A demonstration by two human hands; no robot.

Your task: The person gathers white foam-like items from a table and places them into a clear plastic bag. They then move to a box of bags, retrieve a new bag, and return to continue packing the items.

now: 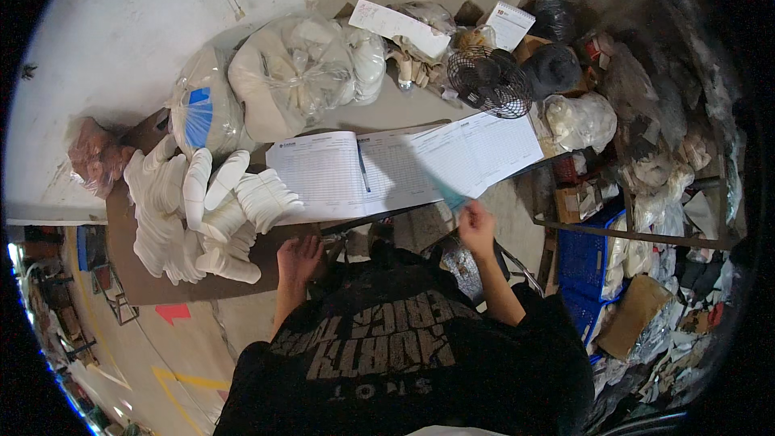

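Note:
My right hand (476, 228) is closed at the front edge of the table, in front of the open papers. Its fingers pinch a thin teal, see-through sheet (450, 194), blurred where it spreads over the printed forms (492, 153). My left hand (299, 259) rests on the brown table edge with its fingers stretched out, holding nothing. Beyond it lies an open record book (316, 168) with ruled tables, and a dark pen (363, 171) lies across its page. Stacks of white, sole-shaped pads (230, 211) sit beside my left hand.
Clear plastic bags (282, 73) of white pads line the back of the table. A black fan (489, 81) and a desk calendar (509, 26) stand at the back right. Blue crates (583, 265) and bagged scraps are stacked to my right.

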